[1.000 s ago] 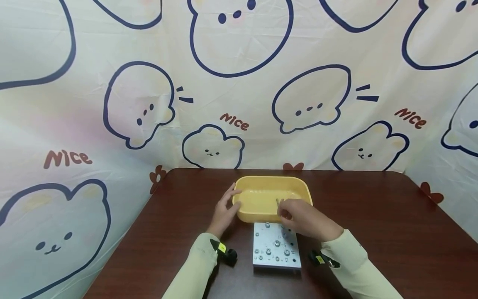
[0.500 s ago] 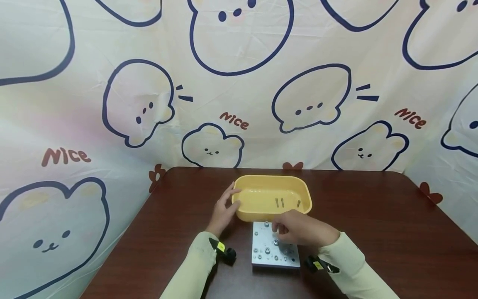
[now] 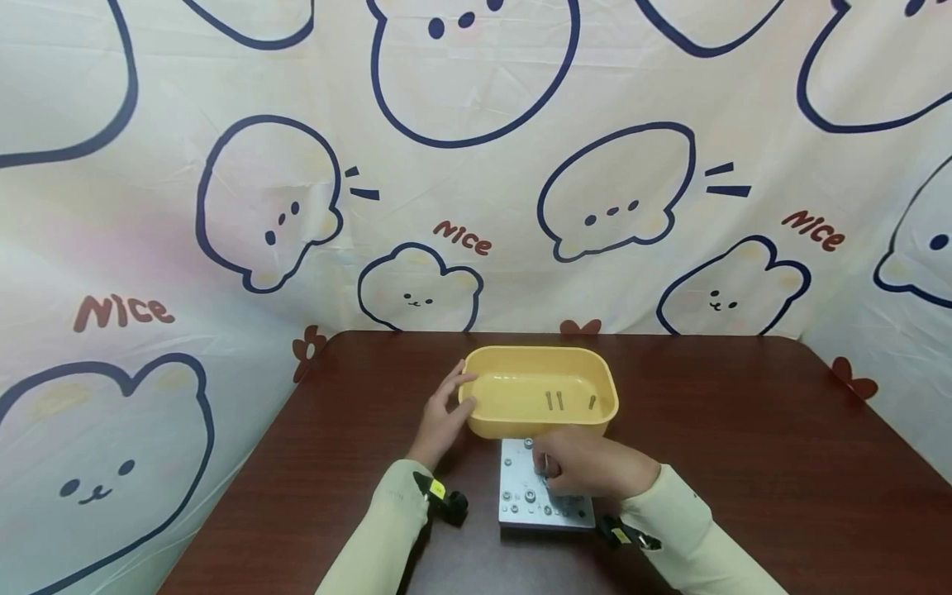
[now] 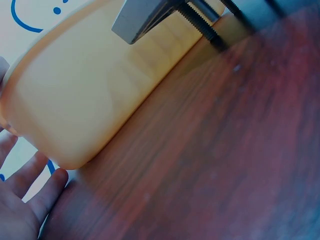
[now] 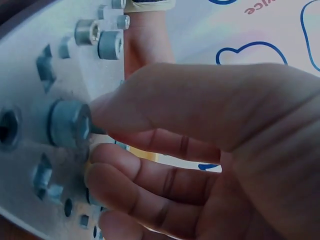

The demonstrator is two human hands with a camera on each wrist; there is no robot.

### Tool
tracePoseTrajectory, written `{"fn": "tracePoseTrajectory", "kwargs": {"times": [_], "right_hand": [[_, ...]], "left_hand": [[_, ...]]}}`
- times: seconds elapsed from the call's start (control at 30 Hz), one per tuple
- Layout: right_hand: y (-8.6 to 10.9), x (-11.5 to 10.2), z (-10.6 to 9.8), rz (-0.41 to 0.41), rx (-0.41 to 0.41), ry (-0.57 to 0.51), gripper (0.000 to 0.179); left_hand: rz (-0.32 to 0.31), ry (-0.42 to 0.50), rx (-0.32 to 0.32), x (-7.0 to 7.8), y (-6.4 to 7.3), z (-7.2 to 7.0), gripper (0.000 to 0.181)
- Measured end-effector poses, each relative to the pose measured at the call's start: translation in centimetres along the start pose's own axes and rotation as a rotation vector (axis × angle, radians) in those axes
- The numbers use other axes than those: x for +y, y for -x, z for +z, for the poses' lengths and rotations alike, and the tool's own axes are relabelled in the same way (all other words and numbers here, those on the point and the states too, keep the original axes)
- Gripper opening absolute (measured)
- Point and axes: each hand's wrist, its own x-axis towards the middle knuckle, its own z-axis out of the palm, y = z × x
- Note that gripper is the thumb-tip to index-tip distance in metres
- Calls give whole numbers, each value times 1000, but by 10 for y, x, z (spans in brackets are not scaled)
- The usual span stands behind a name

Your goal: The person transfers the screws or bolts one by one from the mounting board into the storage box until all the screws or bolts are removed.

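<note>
My left hand [image 3: 439, 423] holds the left end of a yellow plastic tray [image 3: 494, 428], one finger over the rim and the thumb at the near corner. In the left wrist view, spread fingertips meet the tray's outer wall [image 4: 75, 110]. Just in front of the tray sits a silver metal plate [image 3: 515, 481] with socket-head bolts and holes. Over its right half, my right hand [image 3: 598, 464] pinches a slim metal screw, mostly hidden by the fingers. In the right wrist view, the thumb overlaps a large socket-head bolt [image 5: 70, 124] on the plate.
Several thin screws [image 3: 560, 401] lie inside the tray, toward its right. Threaded shafts [image 4: 197, 22] stick out beneath the plate in the left wrist view. Everything stands on a dark brown table [image 3: 714, 413], with a cartoon-printed cloth [image 3: 521, 190] behind it.
My right hand has come out of the tray and moved toward me, down over the metal plate. The screws in the tray are now uncovered. My left hand keeps its hold on the tray.
</note>
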Motion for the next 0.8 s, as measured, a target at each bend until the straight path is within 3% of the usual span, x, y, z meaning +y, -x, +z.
{"fn": "tracePoseTrajectory", "kwargs": {"times": [0.8], "right_hand": [[-2,-1,5,-31,38,35,14]], "left_hand": [[-13,7,-3,3,1,0,37]]}}
